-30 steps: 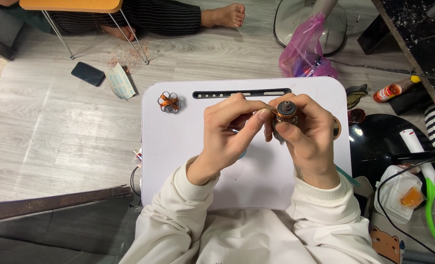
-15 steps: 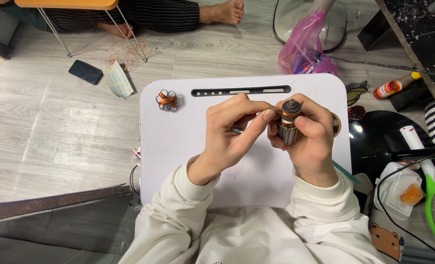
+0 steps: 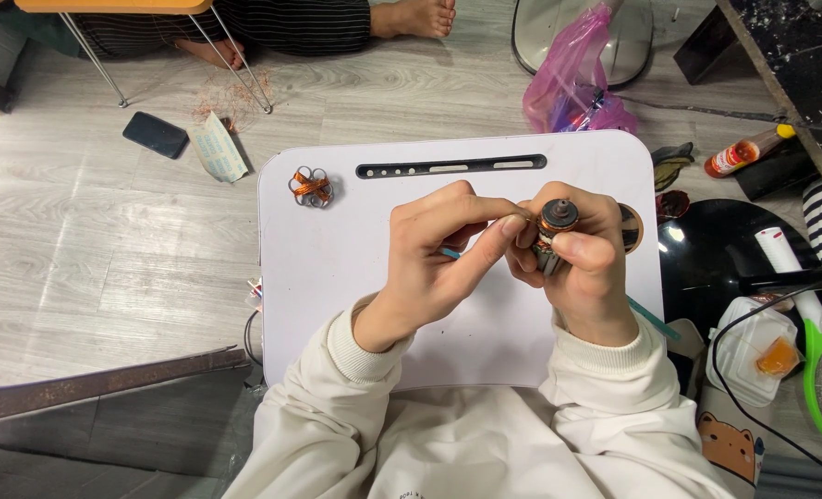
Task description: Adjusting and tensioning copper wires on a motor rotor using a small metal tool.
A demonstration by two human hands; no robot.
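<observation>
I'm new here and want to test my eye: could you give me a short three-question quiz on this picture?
1. True or false: the right hand grips a small motor rotor wound with copper wire.
2. What lies near the far left corner of the white tray? A) a phone B) a small copper-wound part C) a bottle
3. What are the left hand fingertips doing?

Key
1. True; the rotor stands upright in the fist, its shaft end up.
2. B; the wound part lies there alone. The phone is on the floor.
3. They pinch at the top of the rotor, beside the right thumb.
</observation>
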